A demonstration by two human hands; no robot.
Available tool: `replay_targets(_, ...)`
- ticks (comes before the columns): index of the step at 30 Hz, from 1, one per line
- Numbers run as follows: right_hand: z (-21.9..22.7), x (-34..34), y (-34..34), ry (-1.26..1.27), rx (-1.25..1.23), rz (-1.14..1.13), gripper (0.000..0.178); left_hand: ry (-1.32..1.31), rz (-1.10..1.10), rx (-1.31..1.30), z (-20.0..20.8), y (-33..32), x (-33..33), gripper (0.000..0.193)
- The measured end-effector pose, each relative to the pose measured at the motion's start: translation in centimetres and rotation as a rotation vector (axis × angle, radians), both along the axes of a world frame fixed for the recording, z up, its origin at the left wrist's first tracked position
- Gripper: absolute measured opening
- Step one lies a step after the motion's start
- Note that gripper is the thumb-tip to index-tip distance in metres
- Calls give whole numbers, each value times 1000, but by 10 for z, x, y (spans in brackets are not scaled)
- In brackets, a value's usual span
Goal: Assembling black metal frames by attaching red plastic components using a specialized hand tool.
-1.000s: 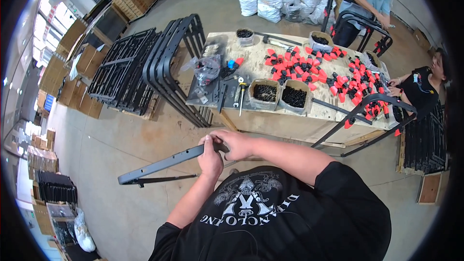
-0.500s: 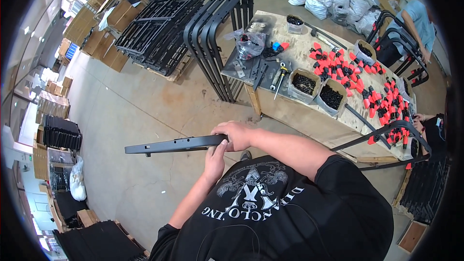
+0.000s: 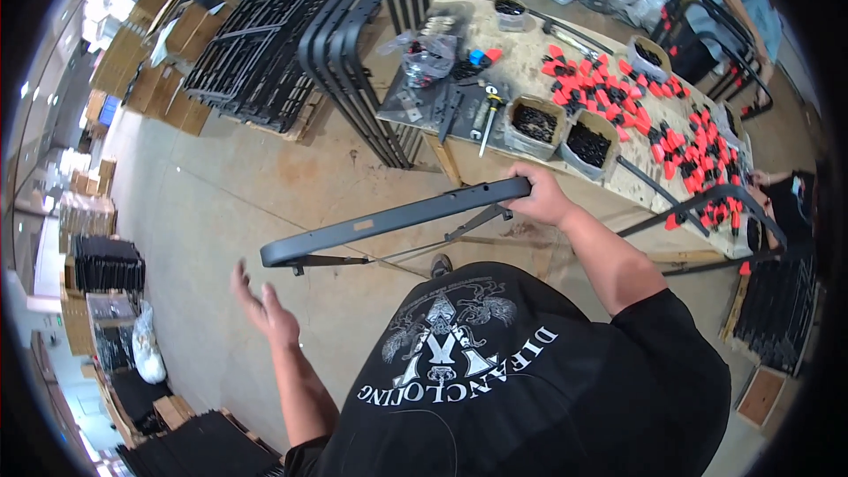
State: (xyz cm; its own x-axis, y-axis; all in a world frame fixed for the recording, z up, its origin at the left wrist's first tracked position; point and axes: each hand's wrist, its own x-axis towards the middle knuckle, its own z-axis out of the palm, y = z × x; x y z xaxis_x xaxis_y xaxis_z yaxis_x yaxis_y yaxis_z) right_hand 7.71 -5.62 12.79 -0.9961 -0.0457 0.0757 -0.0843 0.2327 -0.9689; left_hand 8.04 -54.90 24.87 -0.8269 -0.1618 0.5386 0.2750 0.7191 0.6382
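A dark grey bent metal tube frame [image 3: 397,219] stretches across in front of my body, tilted up toward the right. My right hand [image 3: 541,197] is wrapped round its right end, close to the workbench edge. Thin bars hang below the tube, and part of them is hidden behind it. Just below the frame's rounded left end, my left hand [image 3: 268,311] is raised with its fingers spread, apart from the metal and holding nothing.
A wooden workbench [image 3: 495,44] carries red-and-black plastic parts [image 3: 609,97], tubs of small black pieces [image 3: 535,122] and a wrench [image 3: 484,124]. Bent black frames [image 3: 353,44] stand beside it. Flat racks [image 3: 256,53] lie stacked on a pallet. Two other people work at the right.
The frame has swung round, and its right end has moved right with my right hand. My left hand has let go and moved left, opening.
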Motion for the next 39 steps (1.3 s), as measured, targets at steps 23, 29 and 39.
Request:
replay_targets(23, 35, 146, 121, 12, 268, -761, 29, -233, -514, 618, -84, 253, -173, 31)
replay_targets(29, 39, 97, 116, 42, 274, -783, 30, -280, -549, 540, -92, 260, -238, 29)
replay_targets(39, 38, 25, 165, -144, 354, -975, 20, -444, -671, 575, -99, 319, -324, 34)
